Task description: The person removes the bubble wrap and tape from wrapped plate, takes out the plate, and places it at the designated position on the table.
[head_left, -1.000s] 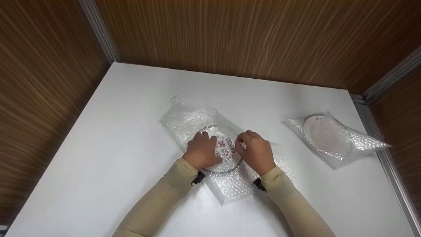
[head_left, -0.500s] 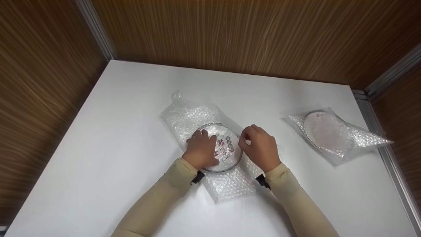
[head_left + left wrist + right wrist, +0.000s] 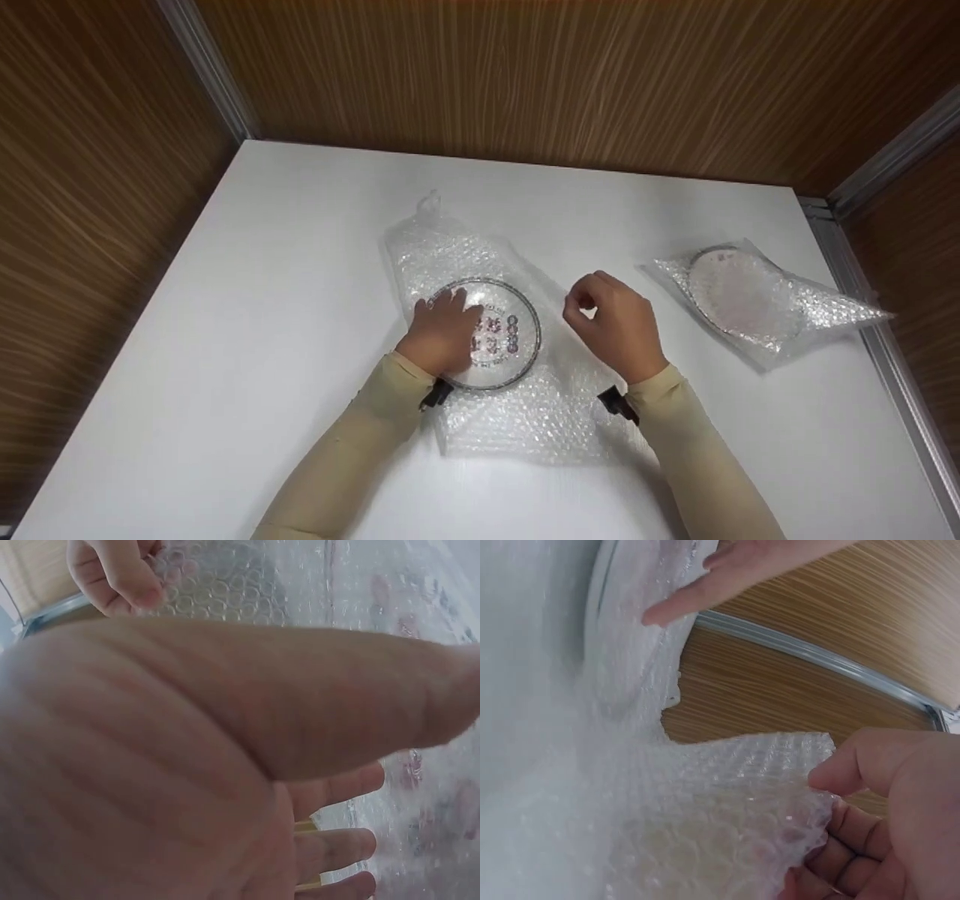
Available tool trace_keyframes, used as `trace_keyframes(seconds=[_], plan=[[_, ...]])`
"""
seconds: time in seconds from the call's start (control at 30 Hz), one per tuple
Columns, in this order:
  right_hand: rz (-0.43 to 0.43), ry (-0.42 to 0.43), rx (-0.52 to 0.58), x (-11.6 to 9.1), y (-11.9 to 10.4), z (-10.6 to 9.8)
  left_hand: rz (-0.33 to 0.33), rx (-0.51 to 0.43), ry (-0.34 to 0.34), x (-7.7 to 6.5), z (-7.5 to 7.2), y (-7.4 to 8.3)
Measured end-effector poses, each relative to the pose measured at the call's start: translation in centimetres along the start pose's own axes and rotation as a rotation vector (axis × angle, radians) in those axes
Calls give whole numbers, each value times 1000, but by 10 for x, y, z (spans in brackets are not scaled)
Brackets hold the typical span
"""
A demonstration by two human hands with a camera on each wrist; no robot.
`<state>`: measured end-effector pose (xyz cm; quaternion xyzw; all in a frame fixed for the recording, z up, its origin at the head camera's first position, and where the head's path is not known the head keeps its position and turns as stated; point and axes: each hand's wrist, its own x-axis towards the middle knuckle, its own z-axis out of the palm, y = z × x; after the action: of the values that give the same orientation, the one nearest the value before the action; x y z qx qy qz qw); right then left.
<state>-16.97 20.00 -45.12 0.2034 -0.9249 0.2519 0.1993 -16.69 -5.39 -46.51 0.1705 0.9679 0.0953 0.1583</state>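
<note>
In the head view, a round plate-like disc (image 3: 517, 367) with a dark rim and reddish printed marks lies on a sheet of bubble wrap (image 3: 517, 427). My left hand (image 3: 440, 330) rests on the disc's left part, fingers spread, hiding some of the print. To the right, my right hand (image 3: 616, 326) pinches the wrap's edge between thumb and fingers. The right wrist view shows that bubble wrap edge (image 3: 765, 787) held up, with the sheet stretching back toward the disc. Straight fingers and a long thumb of the left hand (image 3: 187, 735) fill the left wrist view.
At the right of the white table (image 3: 247, 315) lies a second round disc in a bubble wrap package (image 3: 742, 300), one pointed end reaching the table's edge. Wood-grain panels (image 3: 525, 82) with metal framing stand along the back and sides.
My right hand has moved rightward with the wrap's edge, drawing the sheet out to the right of the disc. My left hand and the disc have shifted slightly left.
</note>
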Motion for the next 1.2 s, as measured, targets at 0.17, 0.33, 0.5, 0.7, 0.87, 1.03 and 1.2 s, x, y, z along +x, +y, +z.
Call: trace_keyframes(seconds=[0.17, 0.33, 0.5, 0.7, 0.87, 1.03, 1.2], plan=[[45, -9, 18, 6, 11, -10, 17, -21, -6, -2, -5, -5], [95, -5, 52, 9, 27, -13, 26, -29, -37, -2, -7, -8], [171, 3, 80, 13, 42, -15, 36, -43, -46, -1, -6, -11], [273, -25, 39, 12, 56, -14, 47, -60, -47, 0, -6, -12], [329, 0, 7, 13, 68, -12, 45, -74, -58, 0, -9, -13], [370, 2, -13, 14, 79, -8, 36, -64, -70, 1, -11, -12], [392, -25, -22, 12, 84, -5, 42, -59, -67, 1, -9, -11]])
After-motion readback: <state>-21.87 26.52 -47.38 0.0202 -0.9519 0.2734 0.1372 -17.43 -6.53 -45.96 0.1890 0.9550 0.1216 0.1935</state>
